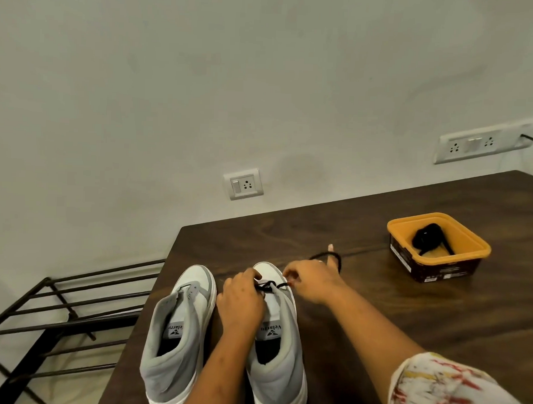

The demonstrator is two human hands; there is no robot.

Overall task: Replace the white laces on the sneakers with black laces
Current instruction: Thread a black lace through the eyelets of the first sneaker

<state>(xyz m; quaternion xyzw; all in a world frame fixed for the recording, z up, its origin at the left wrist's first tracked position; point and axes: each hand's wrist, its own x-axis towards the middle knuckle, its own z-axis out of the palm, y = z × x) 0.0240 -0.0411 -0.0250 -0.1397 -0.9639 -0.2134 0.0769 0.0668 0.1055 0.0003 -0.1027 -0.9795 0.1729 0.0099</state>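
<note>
Fingertips [254,276] of left hand [242,297] and right hand [312,279] both pinch black lace [270,285], lying crosswise between them over sneaker [279,347] toe eyelets; slack loops beyond right hand, likely the nearer puller.

grey-and-white sneakers [224,336], black lace [271,285], dark brown woodgrain table [376,311], orange-rimmed brown tub [438,248], red-splashed white sleeve [452,389]
</note>
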